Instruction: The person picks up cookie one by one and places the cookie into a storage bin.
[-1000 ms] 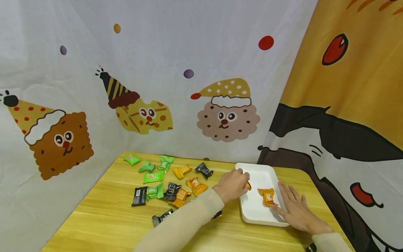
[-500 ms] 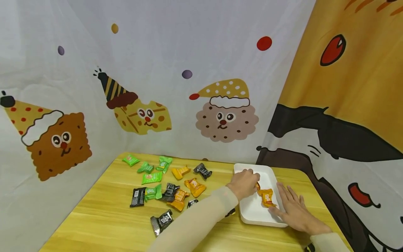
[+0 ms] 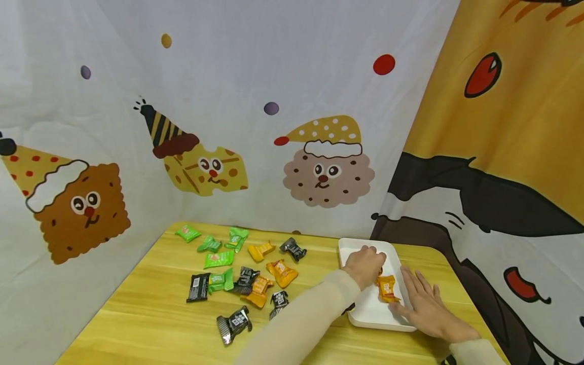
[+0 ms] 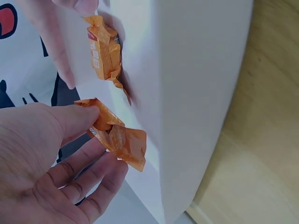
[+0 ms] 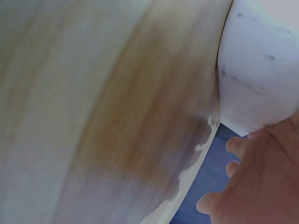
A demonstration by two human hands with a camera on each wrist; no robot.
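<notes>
"Candy in orange wrapping (image 4: 128, 142) is seen in the left wrist view; how is it held?"

"It is pinched between the thumb and fingers of the left hand (image 3: 364, 266), within the outline of the white tray (image 3: 371, 310), lower right of centre in the head view."

"And how is the right hand (image 3: 424, 306) placed?"

"Its fingers are kept straight, and the tray's right side is touched."

"What is seen between the hands?"

"A second orange candy (image 3: 387, 289) is laid in the tray."

"And left of centre?"

"Green candies (image 3: 219, 259), black candies (image 3: 233, 324) and loose orange candies (image 3: 282, 273) are scattered across the bench (image 3: 150, 304)."
</notes>
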